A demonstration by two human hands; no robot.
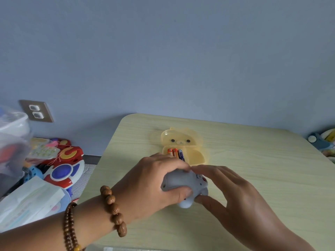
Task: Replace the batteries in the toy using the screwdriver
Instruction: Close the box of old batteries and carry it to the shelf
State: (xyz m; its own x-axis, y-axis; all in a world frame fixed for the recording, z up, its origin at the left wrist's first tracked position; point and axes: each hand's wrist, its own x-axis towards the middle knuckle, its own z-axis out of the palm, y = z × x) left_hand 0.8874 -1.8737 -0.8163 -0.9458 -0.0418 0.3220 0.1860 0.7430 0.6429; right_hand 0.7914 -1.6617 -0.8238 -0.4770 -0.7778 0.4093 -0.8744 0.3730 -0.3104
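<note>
A pale wooden table [253,178] is set against a blue wall. The grey toy [183,183] is being gripped by the left hand [154,182] and pinched by the right hand [233,189] — just in front of the yellow bear-shaped case [183,147] holding batteries [176,153]. Bare tabletop is lying right of the case. The toy's long axis is running toward the case.

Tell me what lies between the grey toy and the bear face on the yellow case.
In the head view, three batteries lie in the yellow case, between the grey toy and the bear face.
</note>
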